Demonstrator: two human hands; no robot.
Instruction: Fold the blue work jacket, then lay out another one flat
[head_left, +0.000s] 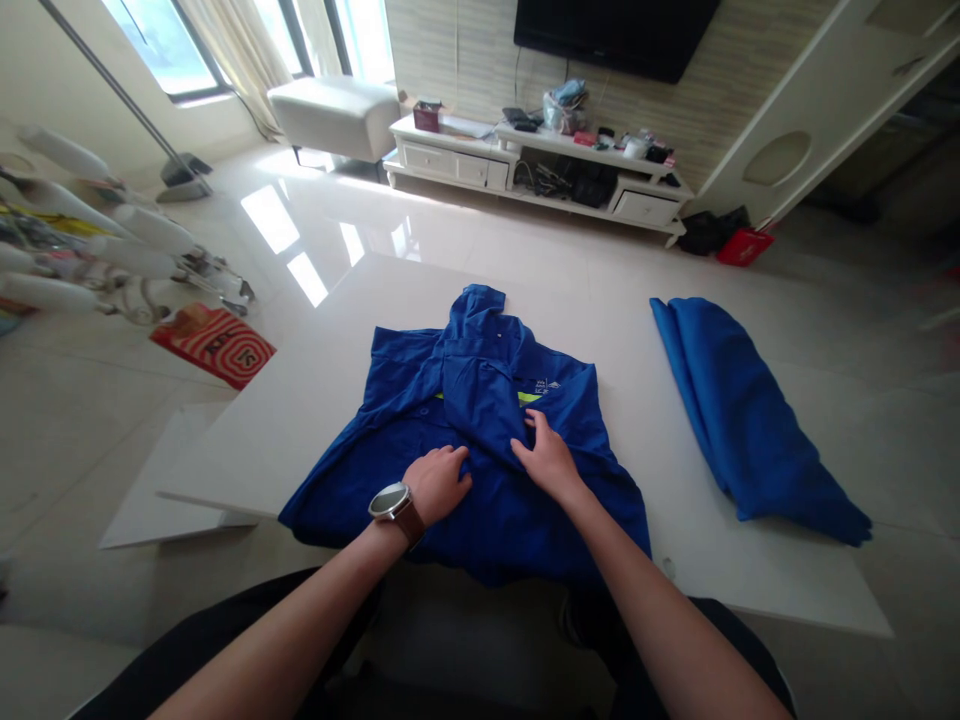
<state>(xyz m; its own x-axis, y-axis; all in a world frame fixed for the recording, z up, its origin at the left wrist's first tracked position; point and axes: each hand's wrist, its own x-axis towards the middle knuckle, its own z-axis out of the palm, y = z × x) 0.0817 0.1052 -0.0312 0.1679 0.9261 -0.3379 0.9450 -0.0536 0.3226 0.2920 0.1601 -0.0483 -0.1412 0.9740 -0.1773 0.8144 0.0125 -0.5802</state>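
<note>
A blue work jacket (405, 430) lies spread on the white table, its lower edge hanging over the side nearest me. One sleeve (480, 390) is folded down across the front, partly covering a yellow-green strip (529, 398). A small white logo marks the chest. My left hand (439, 482), wearing a wristwatch (391, 501), is closed with curled fingers on the cloth at the sleeve's left side; the fingertips are partly hidden. On the right side of the sleeve, my right hand (546, 458) rests on the jacket with thumb and fingers apart.
A folded blue cloth (750, 410) lies on the right of the white table (300, 400). Left of the table stand a red paper bag (217, 345) and a rack of white thread cones (142, 225). A low white TV cabinet (457, 165) and a bench (337, 115) are beyond.
</note>
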